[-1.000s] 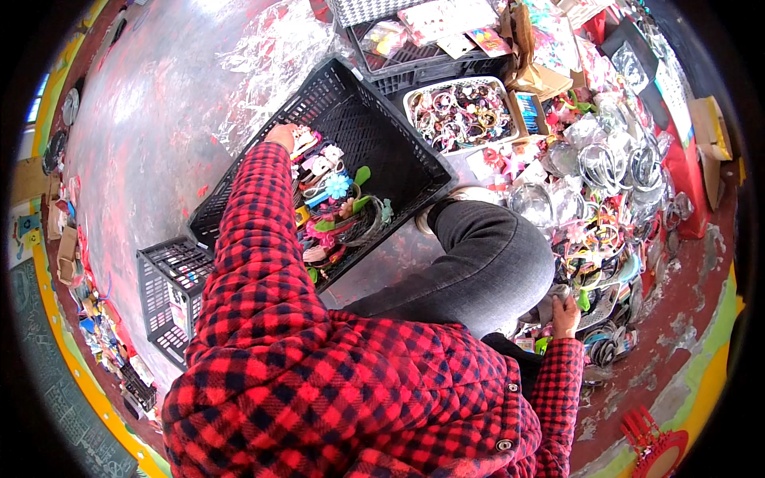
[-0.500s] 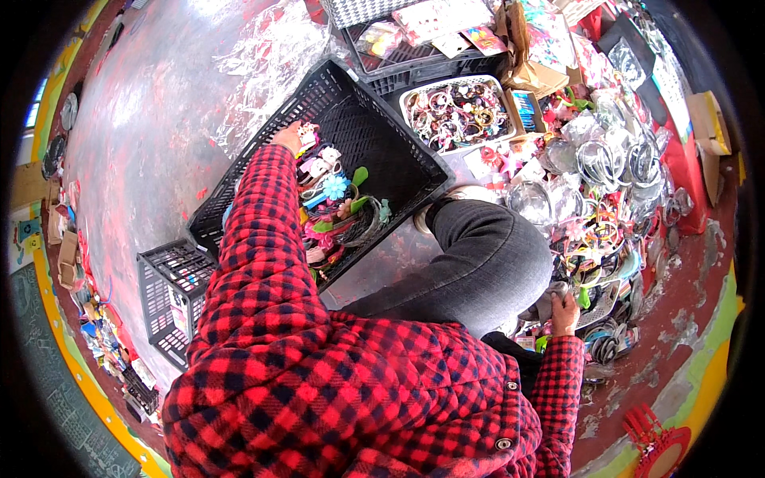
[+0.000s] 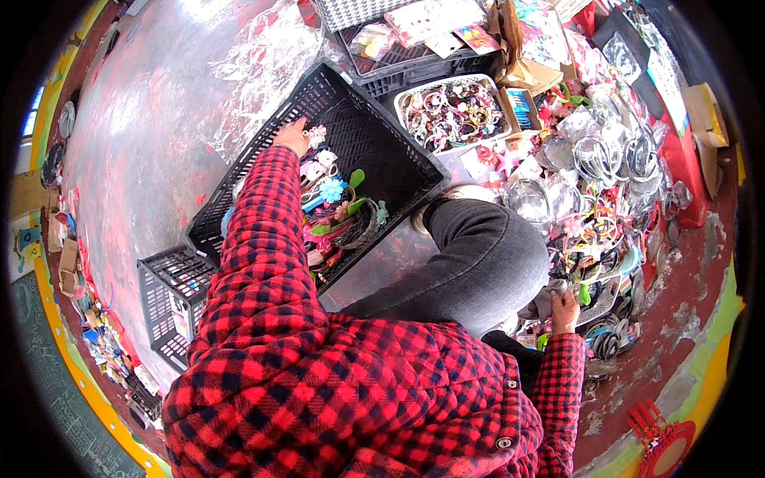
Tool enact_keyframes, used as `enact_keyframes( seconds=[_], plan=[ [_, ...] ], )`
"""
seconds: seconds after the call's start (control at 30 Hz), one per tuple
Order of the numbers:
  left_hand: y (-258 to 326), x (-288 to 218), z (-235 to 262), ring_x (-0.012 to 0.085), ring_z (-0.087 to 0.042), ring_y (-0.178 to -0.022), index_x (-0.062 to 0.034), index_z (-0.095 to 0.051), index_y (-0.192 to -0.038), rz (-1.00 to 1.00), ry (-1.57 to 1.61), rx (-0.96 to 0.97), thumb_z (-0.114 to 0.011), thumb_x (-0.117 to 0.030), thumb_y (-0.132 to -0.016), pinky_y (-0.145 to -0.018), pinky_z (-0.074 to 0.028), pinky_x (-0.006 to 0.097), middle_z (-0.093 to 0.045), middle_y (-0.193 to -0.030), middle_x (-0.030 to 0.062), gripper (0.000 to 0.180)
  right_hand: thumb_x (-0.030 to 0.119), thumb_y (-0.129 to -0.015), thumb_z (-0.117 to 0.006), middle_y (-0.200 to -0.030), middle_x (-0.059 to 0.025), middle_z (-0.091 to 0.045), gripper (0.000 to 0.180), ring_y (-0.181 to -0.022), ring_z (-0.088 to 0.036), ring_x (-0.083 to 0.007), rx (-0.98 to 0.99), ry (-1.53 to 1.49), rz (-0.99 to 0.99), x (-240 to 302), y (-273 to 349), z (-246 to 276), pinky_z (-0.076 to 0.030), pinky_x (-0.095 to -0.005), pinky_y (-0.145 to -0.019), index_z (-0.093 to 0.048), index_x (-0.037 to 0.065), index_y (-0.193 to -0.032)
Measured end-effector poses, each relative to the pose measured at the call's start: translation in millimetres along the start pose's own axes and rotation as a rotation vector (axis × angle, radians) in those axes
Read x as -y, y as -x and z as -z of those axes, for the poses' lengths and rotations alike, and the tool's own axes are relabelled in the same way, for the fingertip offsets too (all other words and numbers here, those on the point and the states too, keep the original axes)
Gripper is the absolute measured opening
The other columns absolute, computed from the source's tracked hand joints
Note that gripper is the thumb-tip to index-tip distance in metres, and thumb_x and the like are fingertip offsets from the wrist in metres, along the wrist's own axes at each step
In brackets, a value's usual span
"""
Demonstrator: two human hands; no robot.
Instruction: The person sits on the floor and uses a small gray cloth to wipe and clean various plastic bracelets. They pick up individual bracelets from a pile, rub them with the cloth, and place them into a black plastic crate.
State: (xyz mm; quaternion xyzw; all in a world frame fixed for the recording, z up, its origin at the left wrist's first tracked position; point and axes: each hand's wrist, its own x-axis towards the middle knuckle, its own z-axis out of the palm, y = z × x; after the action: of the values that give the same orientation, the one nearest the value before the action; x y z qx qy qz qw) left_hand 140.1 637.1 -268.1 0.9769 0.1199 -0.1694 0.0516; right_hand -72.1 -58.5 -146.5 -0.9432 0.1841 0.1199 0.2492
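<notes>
My left hand is inside a large black plastic crate, by its left wall. Its fingers look stretched out, beside a pinkish-white hair ornament. Below the hand lies a row of headbands with decorations, among them a blue flower and green leaf shapes. My left sleeve hides part of that row. By my bent knee, at the right, my right hand has its fingers closed on a dark grey fabric piece. Its exact kind cannot be made out.
A white basket of hair ties stands beyond the crate. Behind it is another black crate with packets on top. Bagged and loose headbands pile up on the right. A smaller black crate sits at the left, and plastic film lies on the floor.
My left hand has shifted slightly left and up, off the pinkish-white ornament, which now shows more fully beside it. My right hand stays on the grey fabric piece.
</notes>
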Motion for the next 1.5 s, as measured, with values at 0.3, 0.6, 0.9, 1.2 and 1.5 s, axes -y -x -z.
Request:
enact_keyframes(
  seconds=[0.3, 0.6, 0.9, 1.2, 1.5],
  plan=[
    [-1.3, -16.7, 11.8, 0.0327, -0.055, -0.099, -0.0122, -0.050, -0.115, 0.108, -0.007, 0.202, -0.050, -0.018, -0.080, -0.086, -0.043, 0.040, -0.056, -0.107, 0.0199, 0.036, 0.018, -0.076, -0.061, -0.071, -0.0093, -0.062, 0.019, -0.061, -0.055, -0.0162, 0.042, 0.091, -0.040, 18.2, 2.4, 5.3, -0.045, -0.0311, -0.061, -0.062, 0.005, -0.090],
    [5.3, 58.7, 3.1, 0.0370, -0.055, -0.091, -0.0085, -0.055, -0.096, 0.058, 0.214, -0.035, -0.059, -0.022, -0.074, -0.077, -0.044, 0.042, -0.059, -0.092, 0.0199, 0.026, 0.017, -0.076, -0.060, -0.072, -0.0105, -0.063, 0.019, -0.063, -0.057, -0.0167, 0.045, 0.143, -0.053, 0.2, -1.0, -2.9, -0.046, -0.0316, -0.062, -0.062, 0.005, -0.091],
    [6.5, 96.6, -50.9, 0.0361, -0.056, -0.092, -0.0095, -0.054, -0.104, 0.130, 0.040, 0.001, -0.049, -0.016, -0.081, -0.080, -0.045, 0.043, -0.060, -0.095, 0.0204, 0.024, 0.020, -0.076, -0.061, -0.074, -0.0120, -0.063, 0.020, -0.067, -0.059, -0.0202, 0.064, 0.127, -0.022, 10.5, -2.5, -1.8, -0.045, -0.0337, -0.064, -0.061, 0.004, -0.089],
    [15.9, 36.6, 7.7, 0.0357, -0.054, -0.101, -0.0080, -0.041, -0.115, 0.117, -0.068, 0.113, -0.052, -0.008, -0.077, -0.085, -0.043, 0.042, -0.053, -0.110, 0.0220, 0.039, 0.018, -0.075, -0.062, -0.079, -0.0111, -0.065, 0.024, -0.070, -0.060, -0.0188, 0.080, 0.138, -0.075, 10.2, 3.3, -0.5, -0.046, -0.0328, -0.067, -0.062, 0.006, -0.096],
    [9.5, 25.5, -8.8, 0.0351, -0.048, -0.111, -0.0094, -0.044, -0.119, 0.331, -0.143, 0.231, -0.050, -0.012, -0.079, -0.091, -0.039, 0.046, -0.049, -0.120, 0.0193, 0.041, 0.017, -0.075, -0.061, -0.079, -0.0114, -0.065, 0.023, -0.072, -0.061, -0.0186, 0.093, 0.123, -0.091, 16.0, 5.7, 0.7, -0.046, -0.0329, -0.068, -0.062, 0.007, -0.096]
  ],
)
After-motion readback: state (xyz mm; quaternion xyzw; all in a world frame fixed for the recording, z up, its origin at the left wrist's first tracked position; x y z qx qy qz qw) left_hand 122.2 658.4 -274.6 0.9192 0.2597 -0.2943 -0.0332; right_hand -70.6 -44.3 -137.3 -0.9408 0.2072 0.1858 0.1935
